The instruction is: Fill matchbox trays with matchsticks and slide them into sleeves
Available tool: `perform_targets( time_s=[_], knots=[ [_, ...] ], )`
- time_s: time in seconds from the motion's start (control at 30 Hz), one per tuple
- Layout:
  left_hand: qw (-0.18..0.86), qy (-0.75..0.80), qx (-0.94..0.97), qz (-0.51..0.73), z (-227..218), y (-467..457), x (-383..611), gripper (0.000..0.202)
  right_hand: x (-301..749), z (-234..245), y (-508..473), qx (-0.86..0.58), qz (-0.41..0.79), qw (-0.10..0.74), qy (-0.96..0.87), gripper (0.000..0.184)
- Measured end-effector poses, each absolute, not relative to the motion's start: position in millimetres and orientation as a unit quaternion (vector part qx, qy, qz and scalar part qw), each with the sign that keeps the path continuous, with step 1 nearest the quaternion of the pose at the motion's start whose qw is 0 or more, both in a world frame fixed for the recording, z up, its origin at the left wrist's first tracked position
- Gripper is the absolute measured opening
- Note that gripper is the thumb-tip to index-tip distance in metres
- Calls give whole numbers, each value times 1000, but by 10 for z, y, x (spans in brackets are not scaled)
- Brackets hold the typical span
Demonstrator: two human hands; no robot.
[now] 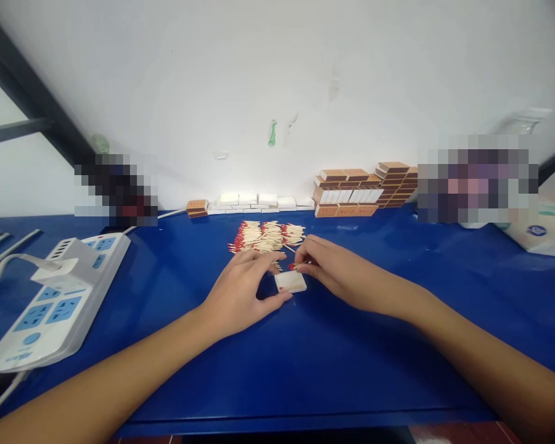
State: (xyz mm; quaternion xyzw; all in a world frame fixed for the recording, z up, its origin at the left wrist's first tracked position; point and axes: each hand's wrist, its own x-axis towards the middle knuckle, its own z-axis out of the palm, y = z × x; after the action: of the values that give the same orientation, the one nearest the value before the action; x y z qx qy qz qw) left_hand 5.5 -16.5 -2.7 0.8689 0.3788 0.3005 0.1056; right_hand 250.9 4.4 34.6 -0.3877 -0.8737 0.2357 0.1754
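A small white matchbox inner tray (292, 282) lies on the blue table, with a few red match heads showing at its left end. My left hand (243, 290) curves around its left side, thumb at the near edge and fingertips by the far edge. Just above the tray's far side, my right hand (321, 262) pinches a few matches (293, 267), their red heads pointing left. Behind both hands is a pile of loose matches (263, 234) with red heads and pale sticks. My left fingers cover the front of the pile.
White inner trays (258, 201) line the wall. Brown matchboxes (351, 191) are stacked to their right, with a small stack (197, 208) at the left end. A power strip (69, 296) with a plugged-in charger stands at left. A white plastic packet (543, 225) lies at far right.
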Motion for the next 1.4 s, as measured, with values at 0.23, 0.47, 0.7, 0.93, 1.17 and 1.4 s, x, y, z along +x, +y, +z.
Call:
perform_targets(
  time_s=[0.23, 0.47, 0.7, 0.93, 1.17, 1.4],
  knots=[
    [92, 370, 871, 310, -31, -170, 60, 60, 2438, 342, -28, -364, 240, 165, -885, 14],
    [97, 370, 875, 296, -38, -176, 51, 63, 2401, 307, -37, -372, 212, 138, -893, 14],
    [88, 361, 878, 303, -21, -186, 64, 59, 2405, 248, -24, -344, 209, 137, -905, 13],
    [84, 361, 879, 299, -14, -183, 57, 62, 2430, 253, 6, -353, 175, 173, -902, 11],
    [82, 352, 881, 305, -6, -192, 69, 65, 2364, 230, 8, -410, 177, 194, -873, 18],
    [83, 353, 876, 317, -20, -191, 70, 66, 2290, 170, 28, -444, 249, 221, -832, 22]
  ],
)
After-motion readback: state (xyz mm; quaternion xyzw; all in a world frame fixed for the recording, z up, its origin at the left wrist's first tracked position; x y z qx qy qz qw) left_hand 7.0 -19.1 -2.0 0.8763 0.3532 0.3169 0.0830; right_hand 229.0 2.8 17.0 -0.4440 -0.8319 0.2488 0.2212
